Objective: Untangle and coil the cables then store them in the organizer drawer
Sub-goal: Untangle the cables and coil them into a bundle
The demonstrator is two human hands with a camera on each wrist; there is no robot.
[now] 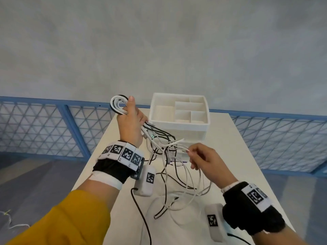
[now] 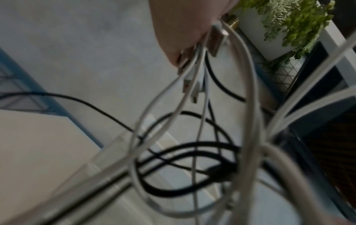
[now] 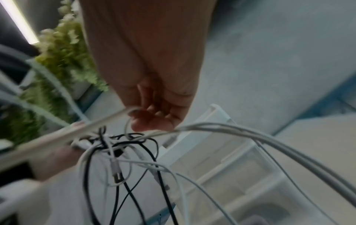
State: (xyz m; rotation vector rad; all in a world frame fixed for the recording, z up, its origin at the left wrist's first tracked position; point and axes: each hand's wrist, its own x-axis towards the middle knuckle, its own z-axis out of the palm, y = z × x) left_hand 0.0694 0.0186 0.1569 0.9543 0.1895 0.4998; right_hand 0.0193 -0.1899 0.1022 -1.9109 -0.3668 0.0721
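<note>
My left hand [image 1: 130, 124] was clamped around a gathered bundle of white and black cables [image 1: 118, 105], thumb pressed up along the looped end that stuck out above the fist. From the underside of that grip the loose lengths spilled down toward the desk, and the left wrist view showed metal-shelled plugs [image 2: 217, 41] pinched at the edge of my palm [image 2: 185, 22], with white and black strands hanging below in wide loops.

My right hand [image 1: 203, 160] sat lower and to the right, fingers curled, with thumb and forefinger pinching a single thin white cable [image 1: 178, 147] just beside the knot. The right wrist view caught the curled fingertips [image 3: 152, 112] closed on that white strand, directly above the snarl.

The tangled knot of thin black and white cables [image 1: 168, 151] hung between my two hands, in front of the organizer and above the white desk [image 1: 235, 156]. Its trailing loops drooped onto the desk surface near my right wrist, a black lead running off toward the near edge.

The white plastic organizer drawer unit with divided top compartments [image 1: 178, 110] stood at the far end of the desk, just behind the tangle and close to my left knuckles. I could see no cable inside its compartments.

My left forearm, in a mustard-yellow sleeve [image 1: 70, 218], rose steeply from the lower left, the hand held upright at about the organizer's height. My right forearm came in from the lower right, the wrist bent and the back of the hand turned toward the head camera.
</note>
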